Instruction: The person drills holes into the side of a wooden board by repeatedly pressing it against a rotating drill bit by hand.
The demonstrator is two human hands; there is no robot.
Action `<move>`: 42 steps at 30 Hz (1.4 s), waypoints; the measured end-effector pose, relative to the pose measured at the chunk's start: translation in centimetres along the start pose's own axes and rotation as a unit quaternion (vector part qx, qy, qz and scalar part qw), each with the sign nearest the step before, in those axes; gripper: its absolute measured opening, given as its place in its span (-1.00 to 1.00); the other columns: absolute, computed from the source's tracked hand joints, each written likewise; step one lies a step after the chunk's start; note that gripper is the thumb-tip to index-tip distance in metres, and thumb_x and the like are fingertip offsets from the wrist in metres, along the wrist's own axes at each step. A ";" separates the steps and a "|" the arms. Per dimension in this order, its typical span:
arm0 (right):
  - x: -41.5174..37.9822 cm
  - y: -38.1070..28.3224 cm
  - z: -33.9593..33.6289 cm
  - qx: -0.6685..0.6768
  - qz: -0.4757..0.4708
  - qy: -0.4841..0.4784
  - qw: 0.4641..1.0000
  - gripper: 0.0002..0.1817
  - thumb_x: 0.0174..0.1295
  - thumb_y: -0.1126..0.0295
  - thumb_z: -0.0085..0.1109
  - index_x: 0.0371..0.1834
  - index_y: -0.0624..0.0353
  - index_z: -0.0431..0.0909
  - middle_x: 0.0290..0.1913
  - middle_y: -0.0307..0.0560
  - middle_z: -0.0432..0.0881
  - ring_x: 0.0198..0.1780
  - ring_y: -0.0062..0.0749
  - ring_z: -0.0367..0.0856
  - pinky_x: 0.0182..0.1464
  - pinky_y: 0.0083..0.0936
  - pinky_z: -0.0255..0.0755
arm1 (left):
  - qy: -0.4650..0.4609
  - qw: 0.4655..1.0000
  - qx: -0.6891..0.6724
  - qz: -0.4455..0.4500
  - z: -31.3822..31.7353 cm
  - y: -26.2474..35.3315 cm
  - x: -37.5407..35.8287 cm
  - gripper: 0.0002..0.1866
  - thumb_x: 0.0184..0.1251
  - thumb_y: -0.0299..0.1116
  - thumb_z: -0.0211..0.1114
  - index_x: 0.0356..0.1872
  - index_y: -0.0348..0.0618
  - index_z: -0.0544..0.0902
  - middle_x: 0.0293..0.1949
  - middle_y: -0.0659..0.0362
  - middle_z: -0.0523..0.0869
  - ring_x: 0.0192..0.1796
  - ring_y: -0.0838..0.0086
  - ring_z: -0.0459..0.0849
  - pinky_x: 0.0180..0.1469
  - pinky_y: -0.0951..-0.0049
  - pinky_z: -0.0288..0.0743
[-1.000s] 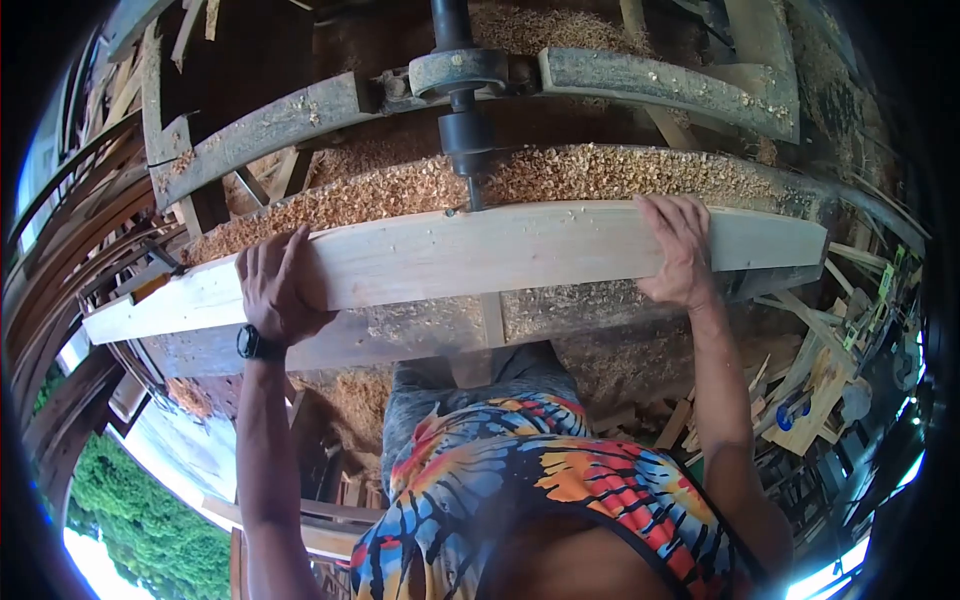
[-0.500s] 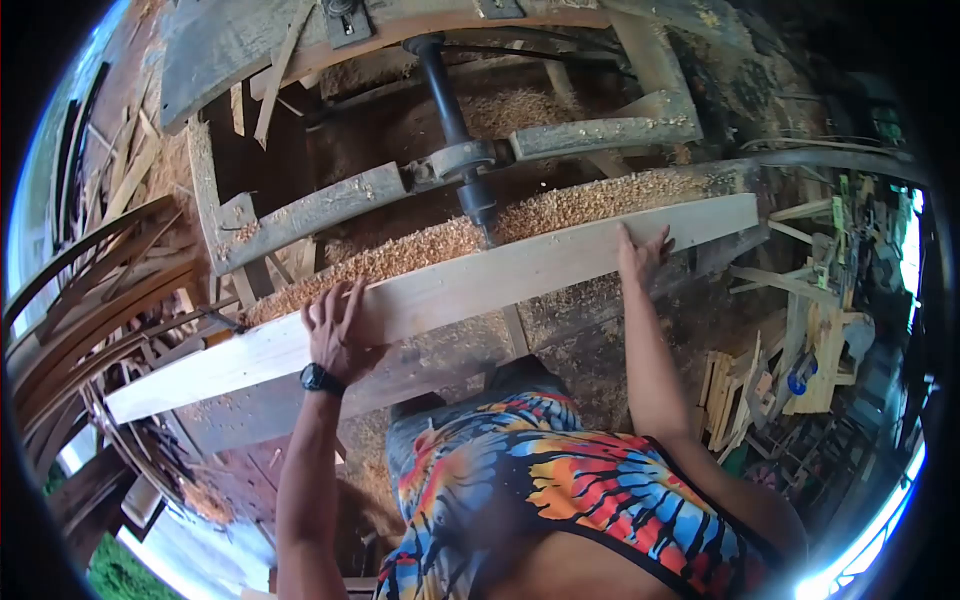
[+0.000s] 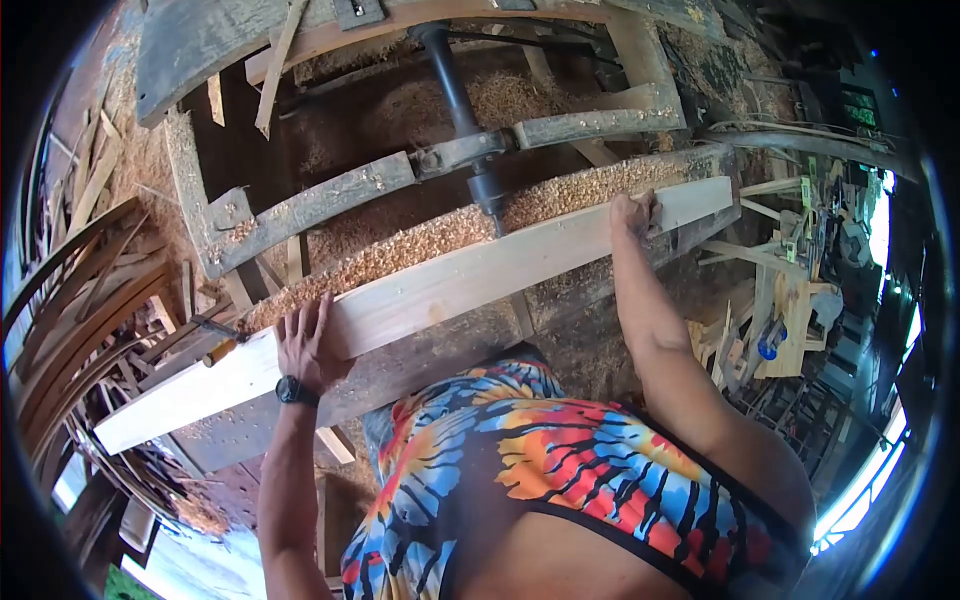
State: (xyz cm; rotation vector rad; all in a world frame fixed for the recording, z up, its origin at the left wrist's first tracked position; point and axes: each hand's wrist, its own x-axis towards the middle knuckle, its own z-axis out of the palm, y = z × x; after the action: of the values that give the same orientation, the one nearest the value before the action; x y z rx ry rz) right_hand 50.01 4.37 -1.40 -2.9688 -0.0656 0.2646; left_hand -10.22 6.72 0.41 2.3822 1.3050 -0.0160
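A long, pale wooden board (image 3: 470,283) lies slanted across the workbench, its right end farther from me. Toward its left part, my left hand (image 3: 308,345), with a dark watch at the wrist, spans the board with fingers reaching to the far edge. My right hand (image 3: 633,215) is curled over the board near its right end. Between the hands, a dark spindle with a chuck (image 3: 486,190) points at the board; its thin bit (image 3: 498,226) meets the far edge in this view. Wood chips (image 3: 400,252) are heaped along that edge.
Behind the board stands the machine's curved wooden frame (image 3: 330,200), carrying a dark shaft (image 3: 450,85). A tool with a wooden handle (image 3: 219,352) lies past the board at left. Curved wood strips (image 3: 75,330) crowd the left side; scrap wood (image 3: 790,335) is stacked at right.
The view has shifted a little. My right hand has closed from spread fingers to a curled grip on the board. The board has slid slightly left past the bit.
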 end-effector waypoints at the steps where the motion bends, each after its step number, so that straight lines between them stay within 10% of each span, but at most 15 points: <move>1: -0.9 -0.7 -0.8 0.003 0.008 -0.004 1.000 -0.09 0.37 -0.02 0.10 0.79 -0.19 0.04 0.82 -0.20 -0.01 0.83 -0.20 -0.28 0.68 0.41 -0.30 | -0.007 1.000 -0.002 -0.001 0.0 0.1 0.1 0.33 -0.39 -0.05 0.70 0.67 0.11 0.29 0.36 0.07 0.56 0.36 0.08 0.50 0.51 -0.10 0.20; 8: 2.3 1.1 1.6 -0.052 -0.075 0.024 0.995 -0.12 0.34 -0.01 0.06 0.76 -0.04 0.15 0.78 -0.16 0.11 0.81 -0.22 -0.17 0.73 0.20 -0.30 | -0.019 1.000 -0.008 -0.007 0.2 0.0 0.2 0.30 -0.36 -0.08 0.67 0.66 0.08 0.30 0.33 0.08 0.58 0.35 0.07 0.50 0.51 -0.09 0.21; 13: 4.2 1.7 2.3 -0.037 -0.028 0.030 0.998 -0.12 0.30 0.03 0.17 0.75 -0.41 0.16 0.79 -0.39 0.05 0.79 0.04 -0.14 0.66 0.44 -0.18 | -0.003 1.000 -0.026 0.004 0.2 0.6 0.6 0.24 -0.37 -0.12 0.66 0.61 0.01 0.37 0.30 0.05 0.60 0.34 0.06 0.52 0.48 -0.10 0.23; 17: 5.0 2.1 2.6 -0.071 -0.102 0.069 0.990 -0.08 0.31 -0.09 0.21 0.72 0.02 0.25 0.72 -0.11 0.27 0.78 -0.22 -0.02 0.71 0.13 -0.22 | 0.012 1.000 -0.028 0.002 0.6 1.8 0.7 0.18 -0.40 -0.20 0.64 0.55 -0.08 0.44 0.29 0.01 0.62 0.32 0.02 0.55 0.44 -0.12 0.27; 24: 4.8 -0.6 1.3 -0.052 -0.045 0.076 0.995 -0.02 0.25 -0.13 0.36 0.72 -0.02 0.26 0.72 -0.03 0.24 0.77 -0.11 0.00 0.69 -0.02 -0.03 | 0.005 0.999 -0.049 -0.011 1.1 3.9 0.4 0.16 -0.30 -0.15 0.62 0.58 -0.04 0.42 0.32 0.03 0.60 0.34 0.05 0.54 0.43 -0.14 0.29; 28: 9.2 1.8 3.1 -0.106 -0.107 0.050 0.987 0.06 0.27 -0.21 0.34 0.77 -0.09 0.10 0.79 -0.17 0.06 0.79 0.02 -0.13 0.68 0.20 -0.03 | 0.008 0.999 -0.040 -0.013 1.2 3.9 0.7 0.14 -0.31 -0.12 0.69 0.53 -0.05 0.46 0.32 0.03 0.62 0.34 0.05 0.56 0.42 -0.10 0.31; 33: 13.7 2.2 3.2 -0.035 0.019 0.117 0.992 0.13 0.20 -0.30 0.35 0.69 0.22 0.21 0.68 0.14 0.27 0.74 -0.01 0.06 0.72 0.13 -0.17 | -0.039 0.997 -0.039 -0.045 -0.7 4.7 0.7 0.27 -0.39 -0.06 0.79 0.58 -0.04 0.41 0.44 0.02 0.52 0.49 0.02 0.43 0.57 -0.09 0.09; 37: 20.2 3.0 2.9 -0.003 0.028 0.097 0.995 0.14 0.15 -0.27 0.40 0.66 0.27 0.24 0.64 0.19 0.31 0.70 0.03 0.12 0.70 0.10 -0.11 | 0.146 0.955 -0.035 -0.255 -1.1 2.4 -4.9 -0.01 0.19 0.23 0.55 0.56 -0.11 0.45 0.47 -0.15 0.44 0.51 -0.12 0.35 0.56 -0.23 0.08; 42: 22.8 3.2 3.2 0.023 0.019 0.081 0.996 0.15 0.10 -0.23 0.46 0.61 0.34 0.26 0.59 0.26 0.36 0.66 0.08 0.20 0.69 0.06 -0.02 | 0.240 0.638 -0.058 -0.730 -2.3 -7.2 -9.6 0.10 0.35 0.25 0.42 0.63 -0.42 0.21 0.60 -0.33 0.28 0.65 -0.09 0.21 0.65 0.02 0.10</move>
State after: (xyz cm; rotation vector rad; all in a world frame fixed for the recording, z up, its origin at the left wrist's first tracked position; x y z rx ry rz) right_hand 71.95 3.03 -8.96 -2.9365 0.0153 0.0302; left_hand -21.86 3.23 1.97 0.5828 2.9412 0.2255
